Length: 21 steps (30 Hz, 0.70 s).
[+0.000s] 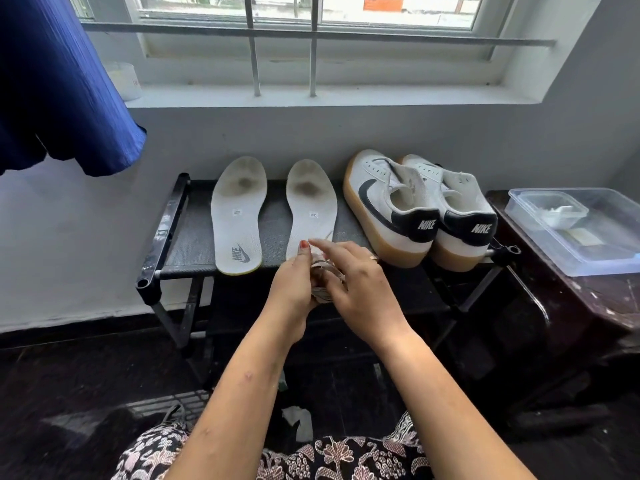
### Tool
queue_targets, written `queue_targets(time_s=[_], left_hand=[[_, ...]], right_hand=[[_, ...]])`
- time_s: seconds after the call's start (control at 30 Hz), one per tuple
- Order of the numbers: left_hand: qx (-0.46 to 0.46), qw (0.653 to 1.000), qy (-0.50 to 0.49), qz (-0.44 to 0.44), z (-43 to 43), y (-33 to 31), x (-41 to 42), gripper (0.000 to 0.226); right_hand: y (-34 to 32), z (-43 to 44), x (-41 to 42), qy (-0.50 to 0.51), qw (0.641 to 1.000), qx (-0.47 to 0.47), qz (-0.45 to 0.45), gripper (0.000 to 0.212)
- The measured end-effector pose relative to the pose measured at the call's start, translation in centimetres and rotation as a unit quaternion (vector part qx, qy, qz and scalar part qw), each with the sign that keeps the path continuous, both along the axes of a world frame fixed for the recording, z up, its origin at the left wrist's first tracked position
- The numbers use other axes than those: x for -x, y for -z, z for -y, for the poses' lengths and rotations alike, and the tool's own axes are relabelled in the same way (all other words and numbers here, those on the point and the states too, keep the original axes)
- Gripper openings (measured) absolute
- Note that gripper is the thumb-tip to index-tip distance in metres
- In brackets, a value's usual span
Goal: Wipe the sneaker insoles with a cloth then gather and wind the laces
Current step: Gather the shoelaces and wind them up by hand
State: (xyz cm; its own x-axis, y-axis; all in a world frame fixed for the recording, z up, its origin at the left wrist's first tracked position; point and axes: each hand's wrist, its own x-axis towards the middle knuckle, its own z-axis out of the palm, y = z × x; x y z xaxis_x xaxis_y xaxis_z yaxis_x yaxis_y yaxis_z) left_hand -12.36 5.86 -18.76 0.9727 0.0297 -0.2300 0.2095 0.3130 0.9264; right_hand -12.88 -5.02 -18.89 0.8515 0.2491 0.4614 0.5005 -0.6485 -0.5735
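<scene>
Two white foam insoles (pixel 239 216), far: stains show, wiping doubtful. Pale flat laces (pixel 325 295): winding under way, bundle gripped by left hand (pixel 294 282); right hand (pixel 360 285) overlaps, grasp unclear.

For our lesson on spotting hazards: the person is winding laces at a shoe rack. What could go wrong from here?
1. The laces, bunched in the grip of the left hand, may slip and unwind as the right hand works over them.
2. Both hands sit by the heel of the nearer insole, at the front edge of the rack; a bump might knock it off.
</scene>
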Motion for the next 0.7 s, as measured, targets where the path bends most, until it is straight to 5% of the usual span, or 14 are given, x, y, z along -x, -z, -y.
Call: queue_targets(time_s=[0.47, 0.6, 0.7], left_hand=[[-0.144, 0.979, 0.107, 0.098, -1.6, 0.6, 0.0, 0.042], [-0.320, 0.930, 0.065, 0.167, -1.4, 0.9, 0.2, 0.054], [-0.416, 0.888, 0.016, 0.196, -1.5, 0.9, 0.1, 0.046]], right_hand=[[-1.1, 0.2, 0.4, -0.004, 0.984, -0.133, -0.118, 0.041], [-1.1, 0.2, 0.1, 0.037, 0.984, -0.093, -0.147, 0.036], [-1.2, 0.4, 0.0, 0.025, 0.962, -0.109, -0.248, 0.034]])
